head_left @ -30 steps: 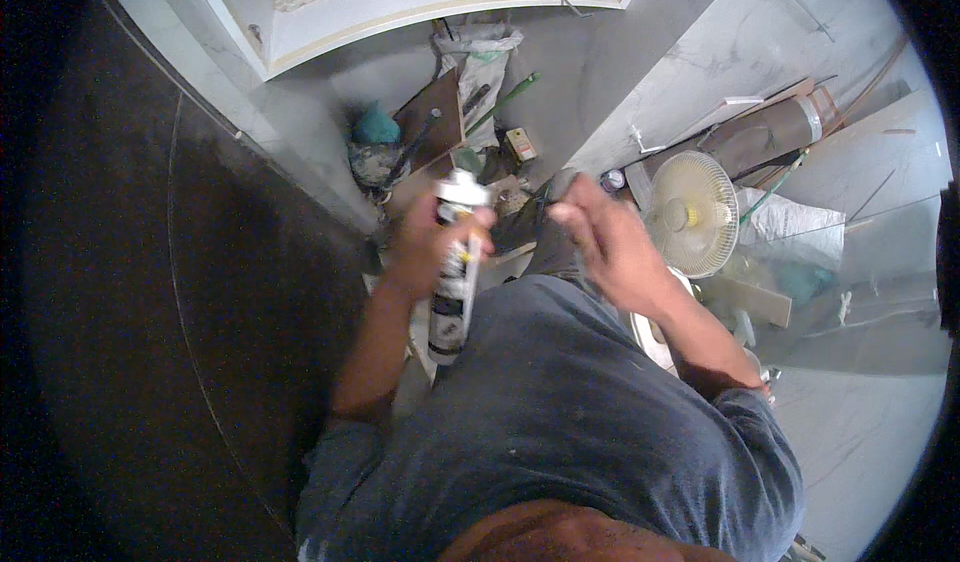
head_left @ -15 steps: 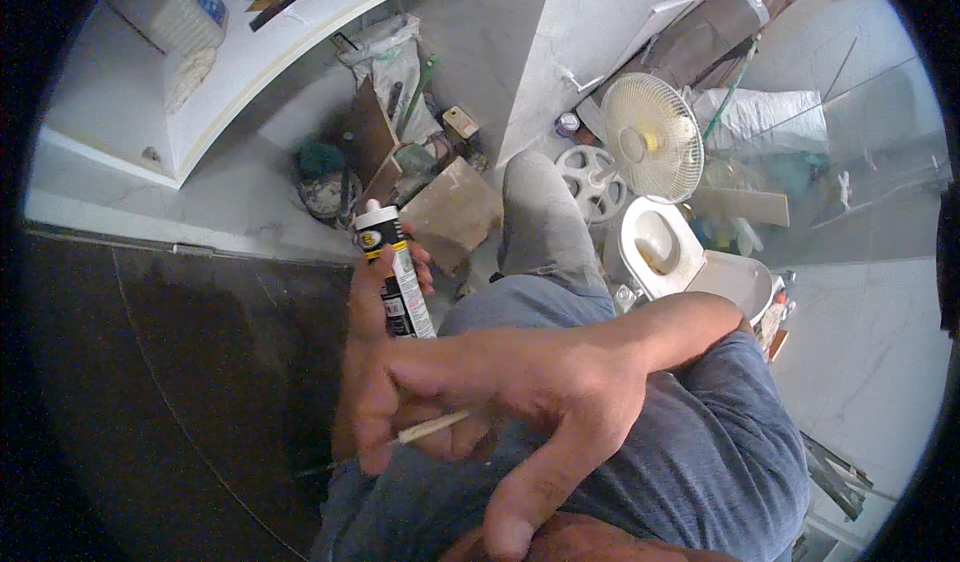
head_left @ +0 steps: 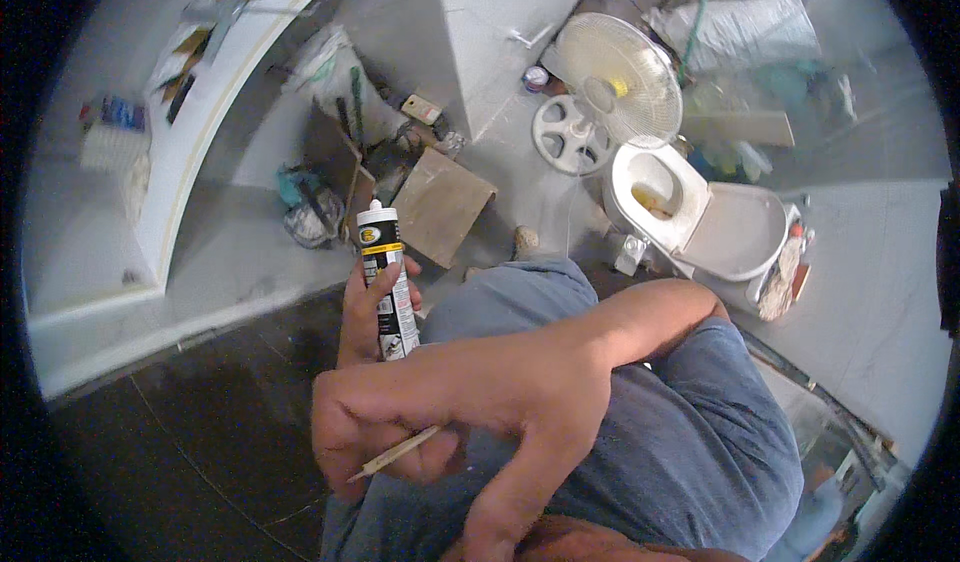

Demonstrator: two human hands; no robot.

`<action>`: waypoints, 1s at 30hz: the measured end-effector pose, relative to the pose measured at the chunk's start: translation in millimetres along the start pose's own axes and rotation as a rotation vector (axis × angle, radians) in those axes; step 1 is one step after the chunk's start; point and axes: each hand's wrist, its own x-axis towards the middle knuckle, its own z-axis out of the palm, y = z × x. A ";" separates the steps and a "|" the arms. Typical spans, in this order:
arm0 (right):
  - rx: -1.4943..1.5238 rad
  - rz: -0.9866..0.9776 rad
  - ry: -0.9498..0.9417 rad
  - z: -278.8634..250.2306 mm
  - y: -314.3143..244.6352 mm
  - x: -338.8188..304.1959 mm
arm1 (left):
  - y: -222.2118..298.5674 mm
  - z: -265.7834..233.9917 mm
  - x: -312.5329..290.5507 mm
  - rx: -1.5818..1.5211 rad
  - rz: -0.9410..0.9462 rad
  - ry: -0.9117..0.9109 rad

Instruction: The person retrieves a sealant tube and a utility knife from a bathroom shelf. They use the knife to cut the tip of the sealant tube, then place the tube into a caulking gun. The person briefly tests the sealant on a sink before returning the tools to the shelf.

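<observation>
A black-and-white sealant cartridge [head_left: 390, 302] with a yellow band and a white nozzle end stands nearly upright. My left hand [head_left: 362, 307] wraps its fingers around the tube; the cartridge's lower end is hidden behind my right hand. My right hand [head_left: 520, 392] crosses in front of my body, close to the camera. Its curled fingers hold a slim cream-coloured stick [head_left: 400, 451] with a narrow tip that slants down to the left. The kind of stick is not clear. My left forearm is mostly covered by the right hand.
A white toilet [head_left: 665, 202] with its lid raised stands to the right, beside a pedestal fan [head_left: 615, 82]. Ahead lie a square board [head_left: 440, 207], a whitish sack [head_left: 345, 82] and rubble. A white curved ledge [head_left: 190, 152] holds tools at left. Dark flooring [head_left: 190, 442] lies lower left.
The view has swung, so the toilet and fan sit higher and the ledge is turned steeper. The cartridge is more upright. Both hands keep their holds, and my outstretched leg no longer shows ahead.
</observation>
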 end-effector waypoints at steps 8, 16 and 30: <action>-0.173 -0.063 0.271 -47.4 -32.5 -68.4 | 31.2 47.8 59.4 0.197 -0.191 -0.213; -0.541 -0.214 1.111 -22.2 1.6 -125.2 | 30.6 78.0 82.1 0.385 -0.352 -0.466; -0.753 -0.184 2.612 104.0 153.0 -317.2 | -151.3 280.1 95.2 1.204 -0.038 -1.363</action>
